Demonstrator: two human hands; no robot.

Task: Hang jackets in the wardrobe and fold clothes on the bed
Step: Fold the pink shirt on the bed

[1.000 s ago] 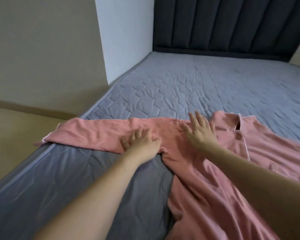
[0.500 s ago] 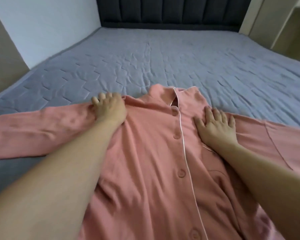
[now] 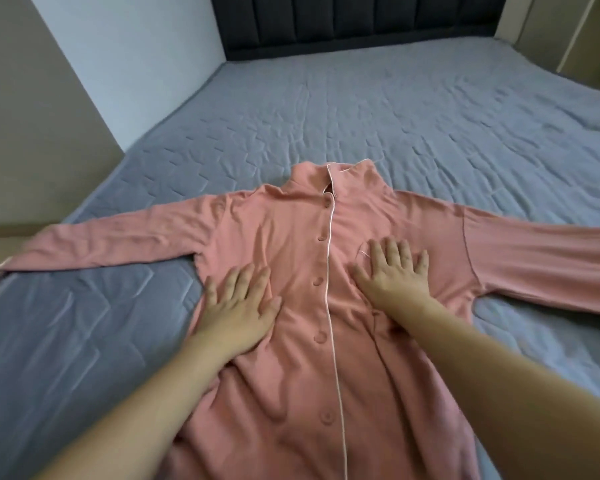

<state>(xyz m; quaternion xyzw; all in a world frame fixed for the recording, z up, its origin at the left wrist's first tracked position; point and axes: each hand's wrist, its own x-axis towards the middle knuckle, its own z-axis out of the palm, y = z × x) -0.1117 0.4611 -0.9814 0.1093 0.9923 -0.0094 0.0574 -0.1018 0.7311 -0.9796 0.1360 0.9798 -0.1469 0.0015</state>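
shirt (image 3: 291,341): pink, soft, limp; spread flat on bed (image 3: 395,133)
left hand (image 3: 238,303): fingers apart, pressed flat
right hand (image 3: 392,271): same
hold: likely sleeves, outboard of fingers

Pink button-up garment (image 3: 291,341): hem cut off at near edge, right sleeve (image 3: 551,268) cut off at right edge, left cuff (image 3: 0,270) blurred. Both forearms run off near edge. Headboard (image 3: 354,22) top cut off.

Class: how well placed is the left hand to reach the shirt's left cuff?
Probably yes. The left hand lies flat on the shirt; the cuff sits at the bed edge, with only sleeve and bare bed between.
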